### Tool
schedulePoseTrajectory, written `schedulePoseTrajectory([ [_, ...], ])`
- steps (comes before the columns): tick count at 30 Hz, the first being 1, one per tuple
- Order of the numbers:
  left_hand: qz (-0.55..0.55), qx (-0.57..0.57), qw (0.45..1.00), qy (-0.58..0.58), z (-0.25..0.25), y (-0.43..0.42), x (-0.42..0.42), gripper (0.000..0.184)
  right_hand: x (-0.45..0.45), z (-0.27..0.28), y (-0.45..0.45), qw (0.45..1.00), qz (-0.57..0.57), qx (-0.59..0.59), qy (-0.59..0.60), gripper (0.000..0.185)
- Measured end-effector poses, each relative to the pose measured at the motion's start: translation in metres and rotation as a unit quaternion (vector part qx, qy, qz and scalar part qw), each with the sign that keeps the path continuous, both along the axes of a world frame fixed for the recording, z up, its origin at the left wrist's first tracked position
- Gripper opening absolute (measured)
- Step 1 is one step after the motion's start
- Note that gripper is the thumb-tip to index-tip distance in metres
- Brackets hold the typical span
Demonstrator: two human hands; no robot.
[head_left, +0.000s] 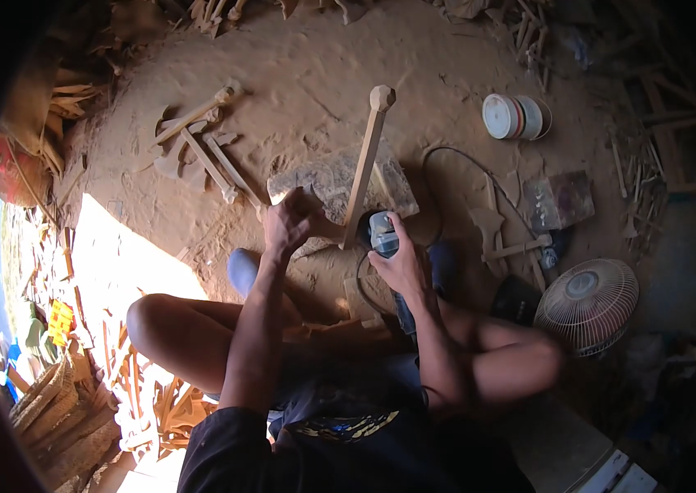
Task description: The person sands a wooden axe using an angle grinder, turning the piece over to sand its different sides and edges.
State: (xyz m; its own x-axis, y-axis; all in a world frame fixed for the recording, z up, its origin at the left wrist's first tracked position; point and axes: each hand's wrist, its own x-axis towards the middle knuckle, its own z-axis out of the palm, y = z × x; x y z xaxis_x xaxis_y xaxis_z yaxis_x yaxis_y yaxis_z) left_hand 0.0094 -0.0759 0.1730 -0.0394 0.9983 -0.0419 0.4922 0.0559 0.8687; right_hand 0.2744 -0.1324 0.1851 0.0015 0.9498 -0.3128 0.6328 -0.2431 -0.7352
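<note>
My left hand is closed around the blade-shaped end of a wooden axe-like piece. Its long pale shaft points away from me and ends in a faceted knob. A power tool that looks like an angle grinder is gripped in my right hand, with thumb and index finger along its grey head. The grinder's head sits right beside the near end of the shaft; whether they touch I cannot tell. Beneath the piece lies a worn, dusty block.
Several similar wooden pieces lie at the left on the dusty ground. To the right are a white bucket on its side, a second block, a power cord and a caged fan. Wood scraps are piled at lower left.
</note>
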Motion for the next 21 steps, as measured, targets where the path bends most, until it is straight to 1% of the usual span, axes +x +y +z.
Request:
schedulePoseTrajectory([
  [2,0.001,0.000,1.000,0.011,-0.006,0.001,-0.002,0.043,-0.003,0.013,0.001,1.000,0.002,-0.014,-0.021,0.087],
  [5,-0.002,0.003,1.000,0.017,-0.017,0.003,-0.004,0.045,-0.004,0.002,-0.001,1.000,0.001,-0.001,-0.019,0.087],
  [8,-0.009,0.010,1.000,-0.004,-0.020,0.003,-0.004,0.046,-0.010,0.015,0.002,0.994,0.020,-0.016,-0.108,0.086],
  [11,-0.015,0.029,0.999,-0.022,-0.021,0.002,-0.004,0.046,-0.017,0.029,0.003,0.986,0.017,-0.011,-0.164,0.085],
  [13,-0.012,0.027,0.999,-0.023,-0.021,0.001,-0.003,0.046,-0.016,0.020,0.003,0.982,0.027,0.010,-0.185,0.084],
  [17,0.017,-0.007,0.999,0.031,-0.018,-0.004,-0.005,0.050,-0.017,0.009,0.005,0.973,0.040,0.039,-0.225,0.084],
  [19,0.029,-0.020,0.997,0.063,-0.022,-0.007,-0.007,0.053,-0.016,0.010,0.007,0.974,0.034,0.050,-0.217,0.084],
  [21,0.038,-0.023,0.997,0.063,-0.028,-0.008,-0.008,0.055,-0.011,0.013,0.010,0.977,0.015,0.077,-0.198,0.083],
])
